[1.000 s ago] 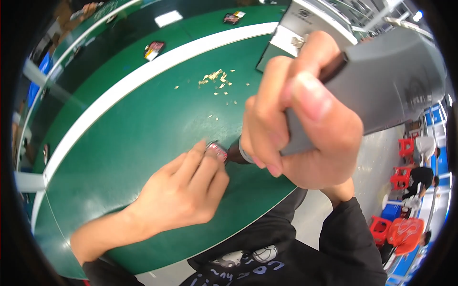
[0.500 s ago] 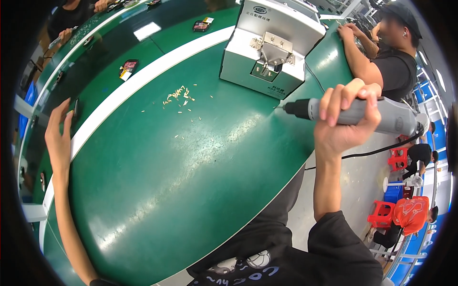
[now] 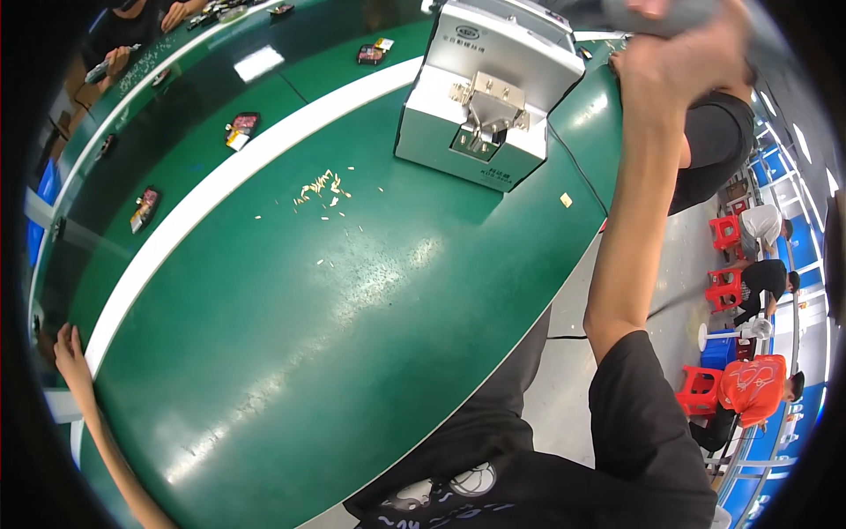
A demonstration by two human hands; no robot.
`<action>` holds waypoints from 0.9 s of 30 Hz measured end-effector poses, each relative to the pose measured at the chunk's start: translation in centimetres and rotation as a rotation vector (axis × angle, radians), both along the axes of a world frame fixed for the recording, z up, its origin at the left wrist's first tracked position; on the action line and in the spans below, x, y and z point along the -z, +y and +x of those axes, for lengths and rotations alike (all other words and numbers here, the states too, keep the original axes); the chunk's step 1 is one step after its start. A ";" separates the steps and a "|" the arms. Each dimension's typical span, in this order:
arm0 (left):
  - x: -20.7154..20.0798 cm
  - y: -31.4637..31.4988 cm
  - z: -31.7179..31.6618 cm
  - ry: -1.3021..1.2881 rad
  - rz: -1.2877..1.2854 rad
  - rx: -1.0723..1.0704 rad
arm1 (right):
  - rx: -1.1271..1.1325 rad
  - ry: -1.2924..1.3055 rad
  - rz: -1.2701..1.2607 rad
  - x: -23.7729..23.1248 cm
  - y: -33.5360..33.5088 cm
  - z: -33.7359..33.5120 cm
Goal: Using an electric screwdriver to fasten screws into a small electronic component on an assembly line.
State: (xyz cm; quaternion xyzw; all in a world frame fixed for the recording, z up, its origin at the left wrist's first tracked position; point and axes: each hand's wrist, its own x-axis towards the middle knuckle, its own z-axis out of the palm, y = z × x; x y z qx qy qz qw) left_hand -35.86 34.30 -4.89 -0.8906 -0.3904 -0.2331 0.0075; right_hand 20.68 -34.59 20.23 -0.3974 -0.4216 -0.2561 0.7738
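Observation:
My right hand (image 3: 679, 70) is raised at the upper right, blurred by motion, with its fingers wrapped round a grey electric screwdriver (image 3: 674, 19). The tool's tip does not show. At the far left my left hand (image 3: 72, 353) reaches over the white rail (image 3: 189, 207), its fingers apart and nothing visible in them. Beyond the rail, small dark devices with white and yellow parts lie on the green belt; the device (image 3: 145, 209) nearest my left hand is still well away from it. A silver-white screw feeder box (image 3: 476, 145) stands at the back of the green table (image 3: 352, 370).
Small brass-coloured pieces (image 3: 322, 187) lie scattered mid-table. A pale yellow scrap (image 3: 566, 200) sits near the feeder, beside a black cable (image 3: 577, 167). A co-worker (image 3: 718, 145) is at the right, partly behind my arm. Another person's hand (image 3: 115, 62) holds a tool across the belt.
My right hand has lifted the electric screwdriver up and away from beside the feeder. My left hand has moved nearer along the rail, uncovering a device on the belt.

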 end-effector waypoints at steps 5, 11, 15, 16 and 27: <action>-1.1 -3.1 0.4 -0.087 0.067 0.187 | 0.000 0.022 -0.065 -1.8 -1.7 -1.5; -4.8 -13.9 8.9 -0.174 -0.042 0.259 | -0.312 0.132 0.057 -0.4 0.6 -5.4; -9.5 -33.2 18.5 -0.167 -0.155 0.428 | -0.233 0.174 -0.266 1.6 3.2 -6.4; -9.7 -35.9 20.4 -0.201 -0.208 0.532 | -0.217 0.212 -0.351 1.0 2.9 -6.3; -11.9 -48.9 26.5 -0.053 -0.349 1.164 | -0.437 0.574 -0.379 1.4 2.6 -9.0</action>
